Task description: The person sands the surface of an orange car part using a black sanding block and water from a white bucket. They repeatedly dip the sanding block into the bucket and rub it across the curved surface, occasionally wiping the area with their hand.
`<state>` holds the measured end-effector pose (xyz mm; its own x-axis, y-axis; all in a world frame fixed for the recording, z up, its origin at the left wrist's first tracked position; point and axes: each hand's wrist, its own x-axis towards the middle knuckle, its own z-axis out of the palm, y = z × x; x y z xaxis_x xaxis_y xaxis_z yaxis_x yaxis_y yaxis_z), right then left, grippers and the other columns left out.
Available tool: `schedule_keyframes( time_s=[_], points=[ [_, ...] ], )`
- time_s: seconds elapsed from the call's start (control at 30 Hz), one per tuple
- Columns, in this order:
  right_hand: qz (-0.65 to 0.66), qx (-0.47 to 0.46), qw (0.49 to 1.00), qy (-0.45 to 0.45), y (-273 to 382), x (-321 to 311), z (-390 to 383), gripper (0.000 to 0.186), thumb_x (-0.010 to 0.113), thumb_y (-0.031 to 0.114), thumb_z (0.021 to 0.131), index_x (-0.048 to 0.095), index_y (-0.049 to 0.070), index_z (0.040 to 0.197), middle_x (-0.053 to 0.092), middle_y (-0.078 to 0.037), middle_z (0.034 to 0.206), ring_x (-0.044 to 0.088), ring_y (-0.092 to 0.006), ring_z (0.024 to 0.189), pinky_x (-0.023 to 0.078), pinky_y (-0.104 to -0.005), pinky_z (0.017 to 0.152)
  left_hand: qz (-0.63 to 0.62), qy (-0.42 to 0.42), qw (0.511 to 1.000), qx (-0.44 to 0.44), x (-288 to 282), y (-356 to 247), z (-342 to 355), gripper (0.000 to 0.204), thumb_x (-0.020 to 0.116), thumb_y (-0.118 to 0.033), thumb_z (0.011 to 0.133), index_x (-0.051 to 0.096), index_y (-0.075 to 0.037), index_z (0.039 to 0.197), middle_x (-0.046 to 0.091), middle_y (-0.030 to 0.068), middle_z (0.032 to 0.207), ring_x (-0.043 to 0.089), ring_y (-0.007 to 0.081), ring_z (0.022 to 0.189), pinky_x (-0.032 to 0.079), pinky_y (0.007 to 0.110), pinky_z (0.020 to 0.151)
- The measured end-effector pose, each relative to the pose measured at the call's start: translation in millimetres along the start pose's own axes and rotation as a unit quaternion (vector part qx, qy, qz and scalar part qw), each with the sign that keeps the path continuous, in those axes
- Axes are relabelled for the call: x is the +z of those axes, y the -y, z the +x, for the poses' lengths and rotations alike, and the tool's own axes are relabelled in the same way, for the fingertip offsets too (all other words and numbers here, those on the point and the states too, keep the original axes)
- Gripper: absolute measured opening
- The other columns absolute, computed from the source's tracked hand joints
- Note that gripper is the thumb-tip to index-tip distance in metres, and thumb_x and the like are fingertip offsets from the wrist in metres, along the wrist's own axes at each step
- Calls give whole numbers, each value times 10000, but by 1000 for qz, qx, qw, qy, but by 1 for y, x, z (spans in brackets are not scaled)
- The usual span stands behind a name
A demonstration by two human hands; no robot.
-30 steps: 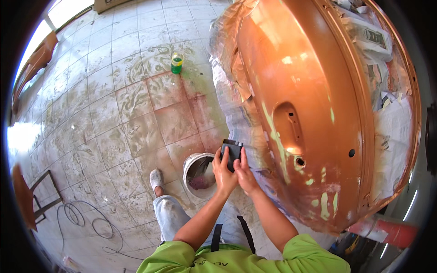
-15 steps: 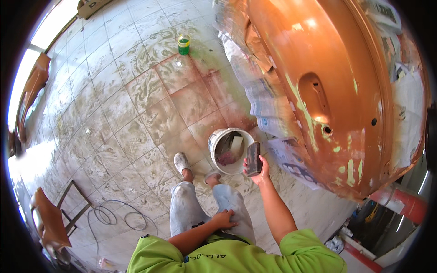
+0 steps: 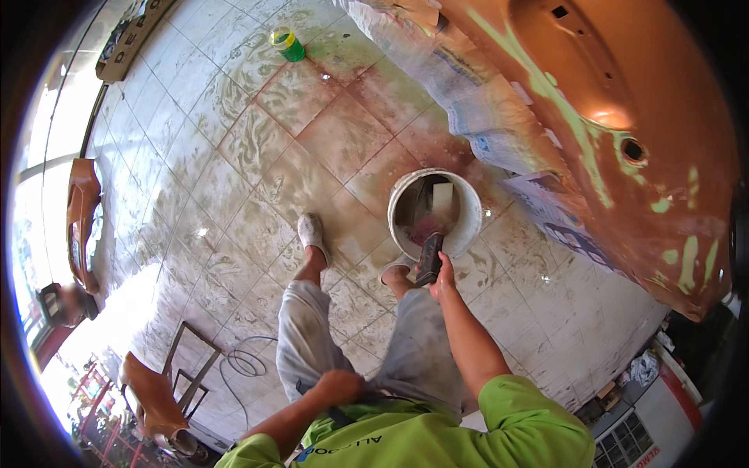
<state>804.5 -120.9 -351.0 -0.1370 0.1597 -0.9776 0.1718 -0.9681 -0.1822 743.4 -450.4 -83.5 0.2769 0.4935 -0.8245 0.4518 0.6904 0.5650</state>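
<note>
My right hand is wrapped round a dark, oblong sanding block, whose far end overlaps the near rim of a white bucket. Inside the bucket lie a pale rectangular block and something reddish; the rest of its contents is in shadow. At my waist, by the top of my left thigh, rests my left hand. Its fingers are turned away and smeared, so their hold is hidden. To the right stands an orange car body panel with pale yellow-green patches.
Newspaper sheets edge the panel. A cup of green liquid stands on the wet, stained tile floor. At left are orange body parts, a metal frame stand, a coiled hose and a cardboard box.
My right hand has brought the sanding block from the bucket's right side to its near rim. My left hand has moved from the thigh toward the waist. The view has shifted.
</note>
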Motion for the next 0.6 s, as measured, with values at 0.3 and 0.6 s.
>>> schedule_keyframes(
  time_s=[0.3,0.6],
  points=[
    [-37,-306,947,-88,-14,74,240,569,563,372,1055,490,172,1583,636,-134,1409,619,-312,1286,529,-504,1057,-30,-299,950,83,-264,83,162,453,776,-479,920,706,-140,1213,735,89,1033,738,337,920,585,469,837],
    [-600,-370,686,-179,-7,126,315,575,620,442,990,588,186,1504,656,-152,1422,632,-340,1300,517,-498,1073,48,-256,947,188,-402,89,419,794,744,-164,845,449,-103,1580,689,289,1312,652,433,1282,554,525,1029]
  ],
)
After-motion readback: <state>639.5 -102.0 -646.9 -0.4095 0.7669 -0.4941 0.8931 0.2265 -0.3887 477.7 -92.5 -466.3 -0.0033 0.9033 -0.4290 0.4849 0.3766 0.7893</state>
